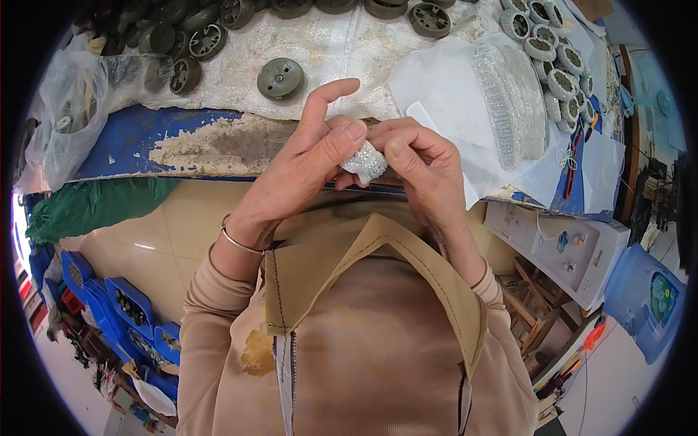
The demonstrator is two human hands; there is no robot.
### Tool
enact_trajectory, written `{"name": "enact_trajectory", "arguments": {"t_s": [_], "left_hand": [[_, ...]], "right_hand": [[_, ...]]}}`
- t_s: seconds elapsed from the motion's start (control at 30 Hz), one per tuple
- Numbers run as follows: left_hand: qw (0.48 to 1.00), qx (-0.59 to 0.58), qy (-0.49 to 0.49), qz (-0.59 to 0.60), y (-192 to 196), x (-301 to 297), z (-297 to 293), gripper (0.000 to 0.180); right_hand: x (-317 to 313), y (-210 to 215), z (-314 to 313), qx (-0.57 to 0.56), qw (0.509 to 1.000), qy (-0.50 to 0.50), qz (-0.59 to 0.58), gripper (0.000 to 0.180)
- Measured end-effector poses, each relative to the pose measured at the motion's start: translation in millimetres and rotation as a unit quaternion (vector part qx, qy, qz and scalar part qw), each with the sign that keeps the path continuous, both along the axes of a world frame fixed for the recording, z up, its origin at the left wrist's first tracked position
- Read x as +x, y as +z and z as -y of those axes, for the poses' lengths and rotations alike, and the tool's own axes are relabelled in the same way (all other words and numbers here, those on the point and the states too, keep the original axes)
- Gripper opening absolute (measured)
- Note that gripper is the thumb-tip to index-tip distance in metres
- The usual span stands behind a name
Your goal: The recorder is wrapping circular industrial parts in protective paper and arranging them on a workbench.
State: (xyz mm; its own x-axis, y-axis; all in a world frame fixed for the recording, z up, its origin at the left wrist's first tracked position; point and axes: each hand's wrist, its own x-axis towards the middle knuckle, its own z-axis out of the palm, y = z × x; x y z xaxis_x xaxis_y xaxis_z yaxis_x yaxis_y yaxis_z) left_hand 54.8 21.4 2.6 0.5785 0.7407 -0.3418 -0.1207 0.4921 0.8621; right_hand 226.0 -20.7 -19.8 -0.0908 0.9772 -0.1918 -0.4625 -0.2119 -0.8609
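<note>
Above the near edge of the worktable, both hands hold a small silver glittery piece, which looks wrapped over something rounded. My left hand pinches it with the thumb on top, its index finger stretched up and away. From the other side, my right hand grips it, thumb and bent fingers pressed together at its edge. The fingers hide what lies under the glittery cover. Just beyond my left hand, a single dark olive round wheel-like part rests on a white woven sheet.
Silver glittery strips lie fanned on white paper to the right. Beyond them are several glitter-covered rings and a red-handled tool. Dark wheel-like parts are heaped at the far left near a clear plastic bag. Blue bins stand lower left.
</note>
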Motion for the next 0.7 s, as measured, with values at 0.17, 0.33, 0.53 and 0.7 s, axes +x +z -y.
{"name": "enact_trajectory", "arguments": {"t_s": [0.17, 0.33, 0.53, 0.7], "left_hand": [[0.999, -0.013, -0.034, 0.030, -0.3, -5.1, -6.7, 0.061], [0.997, 0.052, -0.010, 0.054, -9.6, 1.8, -2.7, 0.066], [0.992, 0.000, -0.001, 0.124, -13.1, -4.9, -13.1, 0.077], [0.981, -0.030, -0.021, 0.188, -22.6, -7.4, -17.9, 0.087]], "right_hand": [[-11.2, 2.7, 3.2, 0.052, 0.997, -0.033, -0.037, 0.036], [-13.5, 13.2, -4.0, -0.006, 0.996, 0.048, -0.078, 0.045], [-8.0, 10.3, -12.2, -0.023, 0.987, 0.075, -0.140, 0.058], [4.0, 1.8, -13.7, 0.090, 0.988, 0.125, 0.011, 0.074]]}}
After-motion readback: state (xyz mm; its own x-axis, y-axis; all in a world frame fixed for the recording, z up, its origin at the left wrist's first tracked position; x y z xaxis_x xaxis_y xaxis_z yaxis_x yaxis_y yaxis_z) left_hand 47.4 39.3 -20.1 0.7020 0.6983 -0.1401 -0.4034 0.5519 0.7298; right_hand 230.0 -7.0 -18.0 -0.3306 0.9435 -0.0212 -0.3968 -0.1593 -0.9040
